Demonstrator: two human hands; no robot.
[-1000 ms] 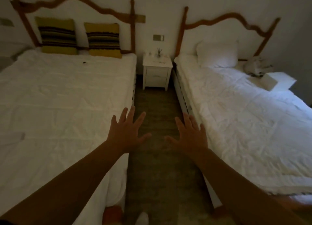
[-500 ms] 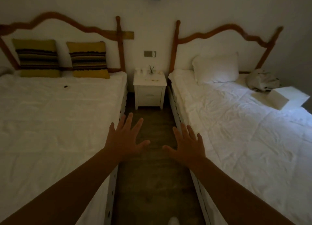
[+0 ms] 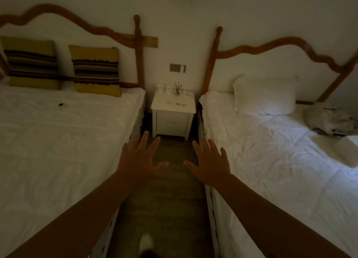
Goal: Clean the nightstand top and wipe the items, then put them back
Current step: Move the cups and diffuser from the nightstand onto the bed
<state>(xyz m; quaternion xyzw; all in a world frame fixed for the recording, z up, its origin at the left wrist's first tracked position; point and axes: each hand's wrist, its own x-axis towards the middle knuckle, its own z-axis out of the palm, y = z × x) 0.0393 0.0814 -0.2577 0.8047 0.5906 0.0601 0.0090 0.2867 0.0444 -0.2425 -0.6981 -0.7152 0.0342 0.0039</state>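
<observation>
Small white wooden nightstand against the far wall, between two white-sheeted beds; on its top two white cups, a reed diffuser, small scattered bits; left hand and right hand spread wide, empty, well short of nightstand, presumably approaching; dim room, dark wood floor.

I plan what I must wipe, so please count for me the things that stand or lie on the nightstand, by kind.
White cups: 2
Reed diffuser with dark sticks: 1
Small flat card or box, too dim to name: 1
Patch of pale scraps near the front edge: 1
Total: 5, all on the white nightstand.
</observation>
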